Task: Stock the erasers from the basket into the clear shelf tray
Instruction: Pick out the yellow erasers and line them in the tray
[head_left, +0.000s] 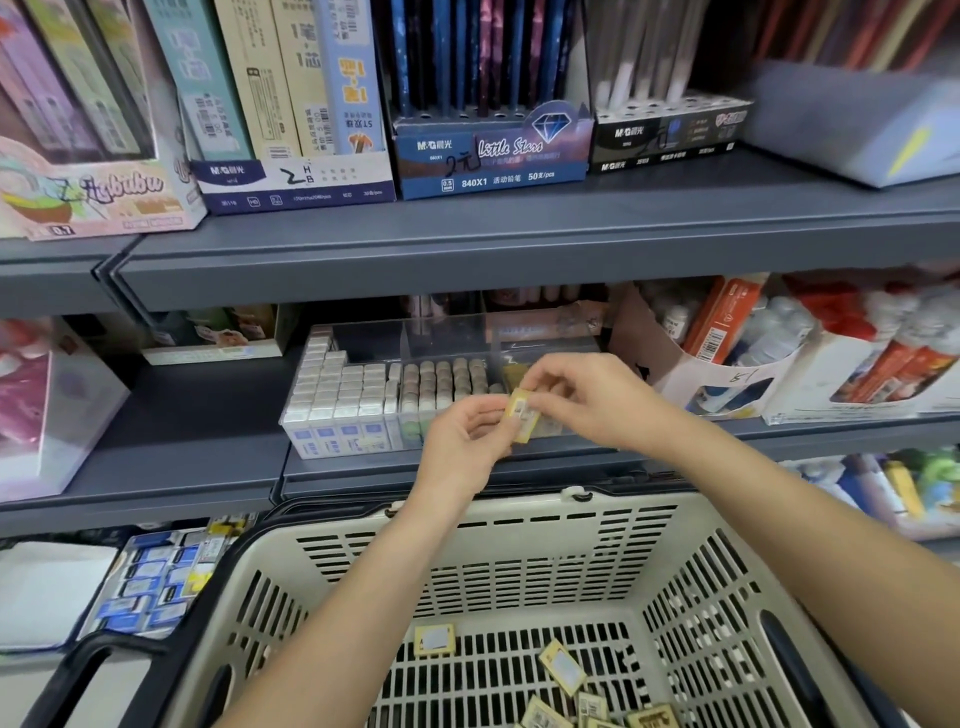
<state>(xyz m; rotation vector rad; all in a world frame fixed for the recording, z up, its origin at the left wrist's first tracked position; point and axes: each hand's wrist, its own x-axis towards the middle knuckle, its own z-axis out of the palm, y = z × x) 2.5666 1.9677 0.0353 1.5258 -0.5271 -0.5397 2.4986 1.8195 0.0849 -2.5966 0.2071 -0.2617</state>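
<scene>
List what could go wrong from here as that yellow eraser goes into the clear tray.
1. The yellow eraser is pinched only at its edges by the left hand and right hand. So light a grip could let it slip, perhaps onto the shelf edge rather than into the basket.
2. The clear tray is packed with white erasers on the left. The hands hide its right section, so the eraser might land in the wrong compartment.
</scene>
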